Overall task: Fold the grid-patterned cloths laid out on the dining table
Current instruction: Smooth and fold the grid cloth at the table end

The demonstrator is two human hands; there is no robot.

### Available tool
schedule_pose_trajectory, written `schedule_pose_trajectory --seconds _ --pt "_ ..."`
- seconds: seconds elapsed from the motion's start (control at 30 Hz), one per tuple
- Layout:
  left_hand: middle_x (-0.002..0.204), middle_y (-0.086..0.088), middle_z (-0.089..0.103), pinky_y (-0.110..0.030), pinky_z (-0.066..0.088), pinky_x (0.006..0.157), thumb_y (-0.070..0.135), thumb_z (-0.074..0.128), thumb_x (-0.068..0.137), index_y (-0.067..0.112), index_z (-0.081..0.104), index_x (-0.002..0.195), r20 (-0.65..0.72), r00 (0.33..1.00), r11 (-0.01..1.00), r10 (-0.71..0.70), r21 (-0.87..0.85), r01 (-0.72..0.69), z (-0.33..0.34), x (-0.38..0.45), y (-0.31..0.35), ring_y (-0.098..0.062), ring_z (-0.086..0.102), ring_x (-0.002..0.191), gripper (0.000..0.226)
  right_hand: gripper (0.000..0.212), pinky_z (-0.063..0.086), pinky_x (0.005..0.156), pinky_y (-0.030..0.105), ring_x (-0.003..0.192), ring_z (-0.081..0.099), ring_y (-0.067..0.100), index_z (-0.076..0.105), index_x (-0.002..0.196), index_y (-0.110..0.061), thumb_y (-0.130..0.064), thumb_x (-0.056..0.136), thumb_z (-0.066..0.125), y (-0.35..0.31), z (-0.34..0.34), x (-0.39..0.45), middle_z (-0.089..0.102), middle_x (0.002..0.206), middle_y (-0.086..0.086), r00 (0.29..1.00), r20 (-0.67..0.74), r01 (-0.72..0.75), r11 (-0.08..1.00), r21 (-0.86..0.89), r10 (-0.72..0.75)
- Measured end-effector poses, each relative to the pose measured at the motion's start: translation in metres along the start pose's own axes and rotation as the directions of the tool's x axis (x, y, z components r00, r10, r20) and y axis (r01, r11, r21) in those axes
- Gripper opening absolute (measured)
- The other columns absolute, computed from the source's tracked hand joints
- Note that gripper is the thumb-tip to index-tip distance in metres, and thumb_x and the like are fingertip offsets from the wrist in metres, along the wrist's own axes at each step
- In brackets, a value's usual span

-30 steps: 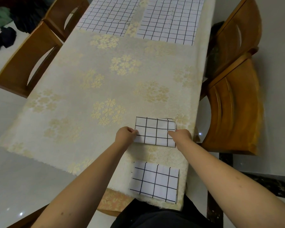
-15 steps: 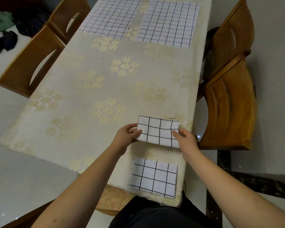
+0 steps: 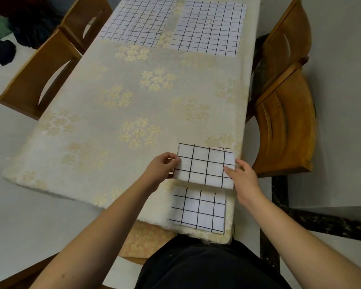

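We hold the folded cloth (image 3: 204,165) by its two short ends, its long axis running from one hand to the other, just beyond the finished cloth (image 3: 198,209) that lies at the near edge of the worktop (image 3: 104,113). Our left hand (image 3: 161,170) pinches the left end, fingers curled on top; our right hand (image 3: 243,174) grips the right end, thumb on the upper face. The folded cloth's near edge slightly overlaps the finished cloth's far edge. We judge the coming move to be a short pull toward us to stack the two. Two unfolded cloths (image 3: 208,28) lie flat, well beyond the folded cloth, at the far end.
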State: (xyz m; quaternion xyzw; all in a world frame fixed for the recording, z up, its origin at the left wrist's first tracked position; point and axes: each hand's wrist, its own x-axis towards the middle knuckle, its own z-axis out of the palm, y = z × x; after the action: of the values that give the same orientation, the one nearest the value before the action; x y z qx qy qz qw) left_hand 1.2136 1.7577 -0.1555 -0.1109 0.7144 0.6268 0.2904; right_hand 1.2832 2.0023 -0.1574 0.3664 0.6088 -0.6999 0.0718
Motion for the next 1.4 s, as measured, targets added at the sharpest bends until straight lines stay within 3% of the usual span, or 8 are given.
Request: schedule_pose_trajectory --seconds 0.07,0.17,0.33,0.57,0.73,0.97,1.2,1.4 --pt "0.083 -0.004 0.064 -0.038 0.056 0.075 0.021 0.063 0.093 0.012 0.063 0.093 -0.024 1.000 0.999 -0.009 0.044 0.010 -0.001 -0.004 -0.011 -0.019 0.061 0.078 0.009 0.060 0.037 0.098 0.029 0.121 0.049 0.017 0.041 0.142 -0.014 -0.011 0.089 0.068 0.011 -0.003 -0.008 0.048 0.140 0.010 1.000 0.014 -0.021 1.000 -0.001 0.021" --pt "0.081 -0.004 0.060 -0.030 0.055 0.066 0.019 0.066 0.090 0.013 0.062 0.090 -0.040 0.999 0.993 -0.018 0.119 0.023 0.000 -0.015 -0.027 -0.015 0.060 0.073 0.008 0.038 0.042 0.087 0.025 0.091 0.057 0.002 0.050 0.123 -0.019 -0.008 0.090 0.065 0.025 -0.008 -0.021 0.062 0.108 -0.006 0.999 0.036 -0.035 0.998 -0.048 0.037" --pt "0.084 -0.003 0.061 -0.024 0.052 0.062 0.021 0.068 0.089 0.013 0.063 0.091 -0.080 0.996 0.978 -0.030 0.202 0.046 0.007 -0.035 -0.049 -0.014 0.061 0.075 0.009 0.025 0.049 0.098 0.042 0.103 0.065 0.018 0.061 0.110 -0.021 -0.013 0.088 0.068 0.045 -0.018 -0.039 0.069 0.113 0.003 0.995 0.062 -0.065 0.992 -0.109 0.072" --pt "0.088 -0.005 0.066 -0.034 0.057 0.071 0.024 0.064 0.091 0.012 0.064 0.098 -0.166 0.985 0.955 -0.036 0.286 0.083 0.022 -0.060 -0.069 -0.023 0.065 0.084 0.013 0.016 0.054 0.090 0.040 0.096 0.067 0.020 0.060 0.095 -0.024 -0.009 0.091 0.063 0.060 -0.031 -0.048 0.070 0.104 0.004 0.989 0.127 -0.055 0.980 -0.189 0.080" --pt "0.090 -0.003 0.069 -0.041 0.056 0.075 0.025 0.060 0.093 0.015 0.065 0.105 -0.259 0.966 0.913 0.011 0.398 0.096 0.029 -0.075 -0.082 -0.028 0.067 0.085 0.017 0.021 0.052 0.094 0.045 0.098 0.067 0.021 0.064 0.111 -0.015 -0.015 0.090 0.064 0.076 -0.038 -0.044 0.070 0.105 0.004 0.982 0.167 -0.036 0.960 -0.277 0.085" --pt "0.091 0.001 0.069 -0.033 0.053 0.070 0.023 0.060 0.091 0.018 0.063 0.115 -0.329 0.942 0.878 0.066 0.468 0.102 0.035 -0.085 -0.088 -0.018 0.065 0.081 0.025 0.022 0.050 0.060 0.020 0.081 0.066 0.016 0.061 0.113 -0.010 -0.006 0.092 0.061 0.081 -0.041 -0.049 0.069 0.097 0.005 0.984 0.166 0.003 0.936 -0.352 0.059" --pt "0.090 0.005 0.066 -0.019 0.045 0.058 0.025 0.060 0.092 0.022 0.059 0.121 -0.330 0.940 0.841 0.087 0.529 0.108 0.034 -0.079 -0.096 -0.008 0.061 0.078 0.029 0.021 0.048 0.059 0.019 0.080 0.065 0.014 0.061 0.110 -0.011 -0.014 0.090 0.066 0.091 -0.039 -0.049 0.069 0.090 0.002 0.987 0.163 0.081 0.892 -0.445 -0.008" --pt "0.093 0.004 0.063 -0.019 0.043 0.063 0.026 0.059 0.093 0.019 0.055 0.124 -0.368 0.917 0.844 0.154 0.532 0.072 0.028 -0.076 -0.104 -0.009 0.059 0.081 0.032 0.015 0.048 0.063 0.025 0.078 0.060 0.014 0.060 0.102 -0.020 -0.029 0.091 0.064 0.094 -0.041 -0.048 0.063 0.089 -0.001 0.981 0.078 0.187 0.775 -0.604 -0.176"
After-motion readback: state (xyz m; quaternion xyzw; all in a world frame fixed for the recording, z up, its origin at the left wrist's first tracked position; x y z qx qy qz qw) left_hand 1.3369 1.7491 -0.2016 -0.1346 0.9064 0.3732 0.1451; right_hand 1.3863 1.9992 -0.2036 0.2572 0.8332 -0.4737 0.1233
